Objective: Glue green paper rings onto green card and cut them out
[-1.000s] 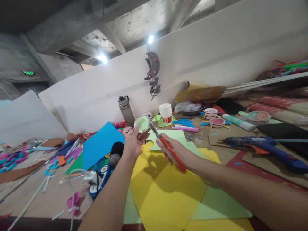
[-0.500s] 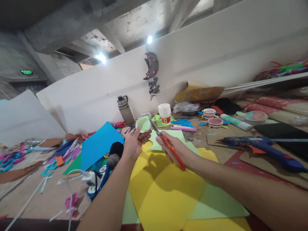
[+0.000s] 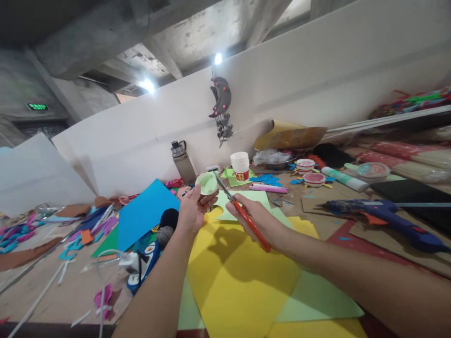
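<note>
My left hand [image 3: 193,212] pinches a small round light-green paper piece [image 3: 206,183], held up above the table. My right hand [image 3: 259,220] grips orange-handled scissors [image 3: 243,212]. Their blades point up and left, and the tips meet the right edge of the green piece. Below both hands lie large yellow paper sheets [image 3: 239,277] and light-green sheets [image 3: 310,295].
A blue sheet [image 3: 144,211], balls of yarn [image 3: 168,224] and coloured scraps lie to the left. A grey bottle [image 3: 182,160], stacked paper cups [image 3: 241,165] and red-lidded tubs [image 3: 313,178] stand at the back by the white wall. A blue glue gun [image 3: 384,216] lies at the right.
Both hands stay together with only small shifts. The scissors and the green piece keep nearly the same place, and the view has drifted slightly.
</note>
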Demonstrator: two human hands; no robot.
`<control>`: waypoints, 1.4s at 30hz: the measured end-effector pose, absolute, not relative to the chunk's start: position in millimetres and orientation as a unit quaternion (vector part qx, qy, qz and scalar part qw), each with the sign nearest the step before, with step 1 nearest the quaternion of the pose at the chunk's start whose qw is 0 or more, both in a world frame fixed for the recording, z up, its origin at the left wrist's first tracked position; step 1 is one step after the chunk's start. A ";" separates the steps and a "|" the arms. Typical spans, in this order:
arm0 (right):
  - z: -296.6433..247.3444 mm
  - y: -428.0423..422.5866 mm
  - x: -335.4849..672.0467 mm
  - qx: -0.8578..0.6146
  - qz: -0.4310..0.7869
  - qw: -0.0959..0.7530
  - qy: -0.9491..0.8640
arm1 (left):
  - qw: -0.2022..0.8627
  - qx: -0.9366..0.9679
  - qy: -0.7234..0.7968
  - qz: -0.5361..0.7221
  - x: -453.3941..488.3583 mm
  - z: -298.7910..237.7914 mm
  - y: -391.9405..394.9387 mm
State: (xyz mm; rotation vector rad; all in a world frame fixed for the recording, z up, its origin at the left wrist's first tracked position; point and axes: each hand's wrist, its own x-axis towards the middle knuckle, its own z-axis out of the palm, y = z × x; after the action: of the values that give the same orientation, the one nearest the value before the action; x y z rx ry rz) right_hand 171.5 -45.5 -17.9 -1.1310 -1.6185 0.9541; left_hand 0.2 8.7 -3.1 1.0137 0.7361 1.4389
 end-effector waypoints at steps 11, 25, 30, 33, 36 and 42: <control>-16.1 -49.3 171.6 -0.452 0.398 0.441 -0.665 | 0.583 0.408 0.306 0.633 -2.3 -4.9 13.5; -25.3 -44.7 168.0 -0.426 0.429 0.475 -0.640 | 0.565 0.440 0.321 0.619 -0.1 -2.5 8.7; -20.9 -47.6 170.3 -0.424 0.422 0.463 -0.654 | 0.561 0.421 0.337 0.628 0.0 -2.6 9.5; -21.2 -48.2 170.7 -0.424 0.426 0.457 -0.655 | 0.563 0.406 0.350 0.629 -0.2 -1.6 9.9; -24.2 -47.0 169.9 -0.412 0.430 0.455 -0.661 | 0.558 0.384 0.368 0.637 -1.8 -0.5 10.5; -21.0 -48.0 170.9 -0.379 0.433 0.455 -0.680 | 0.549 0.370 0.378 0.647 -4.8 3.5 11.1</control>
State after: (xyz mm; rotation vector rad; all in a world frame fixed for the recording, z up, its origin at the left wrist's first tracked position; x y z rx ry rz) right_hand 170.9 -48.0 -21.0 -0.9356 -1.6773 1.0676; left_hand -4.8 11.1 3.5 0.8759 0.8949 1.5321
